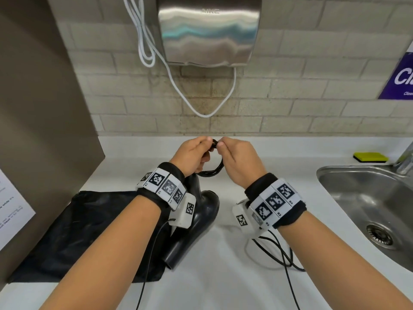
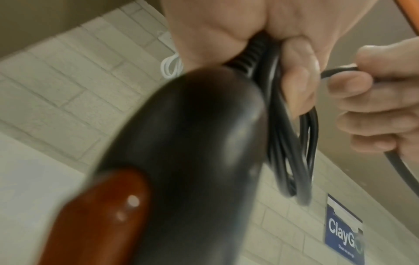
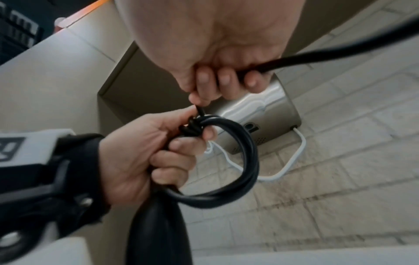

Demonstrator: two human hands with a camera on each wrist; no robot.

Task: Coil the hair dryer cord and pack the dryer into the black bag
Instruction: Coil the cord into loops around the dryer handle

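The black hair dryer (image 1: 201, 211) hangs nozzle-down over the white counter, partly above the flat black bag (image 1: 89, 231). My left hand (image 1: 194, 155) grips several loops of its black cord (image 1: 212, 171) together with the end of the handle. In the left wrist view the dryer (image 2: 181, 152) fills the frame beside the coil (image 2: 290, 152). My right hand (image 1: 237, 162) is curled round the free cord right beside the left thumb. In the right wrist view the right hand (image 3: 217, 71) feeds the cord (image 3: 317, 55) to the coil (image 3: 244, 152) held by the left hand (image 3: 145, 156).
A steel sink (image 1: 335, 182) lies at the right, with a yellow sponge (image 1: 371, 156) behind it. A wall hand dryer (image 1: 210, 30) with a hanging white cable (image 1: 201, 108) is straight ahead. A brown partition (image 1: 44, 108) closes the left side. Loose black cable (image 1: 283, 253) lies under my right wrist.
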